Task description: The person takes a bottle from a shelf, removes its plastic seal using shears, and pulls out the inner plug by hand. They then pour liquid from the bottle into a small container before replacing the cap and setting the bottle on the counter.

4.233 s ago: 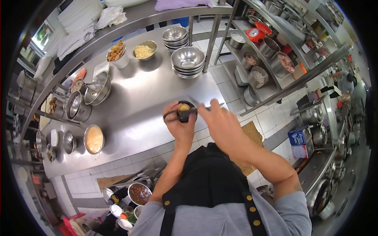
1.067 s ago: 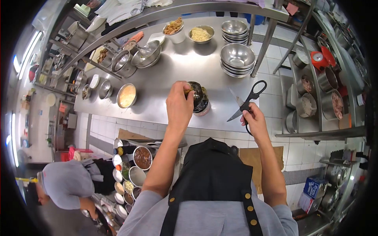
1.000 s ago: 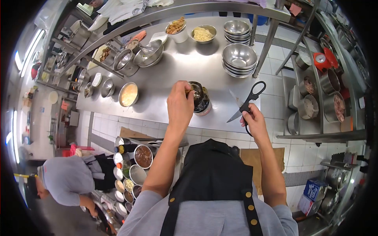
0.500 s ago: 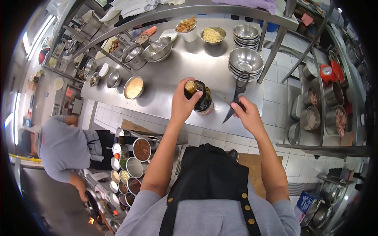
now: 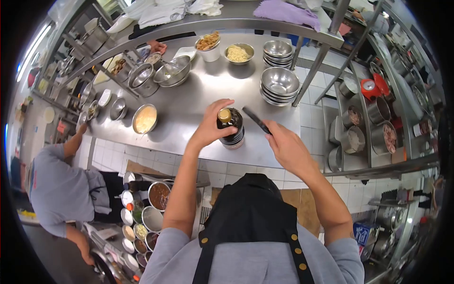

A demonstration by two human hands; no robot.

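the dark bottle (image 5: 233, 138) on the steel table (image 5: 182, 116) was grasped near its top by the left hand (image 5: 207, 131); black scissors (image 5: 256, 119), gripped in the right hand (image 5: 289, 149), had been swung nearer its gold cap (image 5: 224, 114)

**Wide view from the wearer's head, looking forward and steeply down**

One camera sits on the person's head, above the black apron (image 5: 250, 208) at bottom centre. It faces over a steel counter (image 5: 189, 120), with the left hand (image 5: 207, 130) and right hand (image 5: 287, 146) about arm's length away, near mid-frame. The bottle (image 5: 231, 128) is seen from above, cap towards the lens. The rounded, dark-cornered view curves the outer scene, reaching a shelving rack (image 5: 392, 169) at right and another person (image 5: 61, 187) at lower left.
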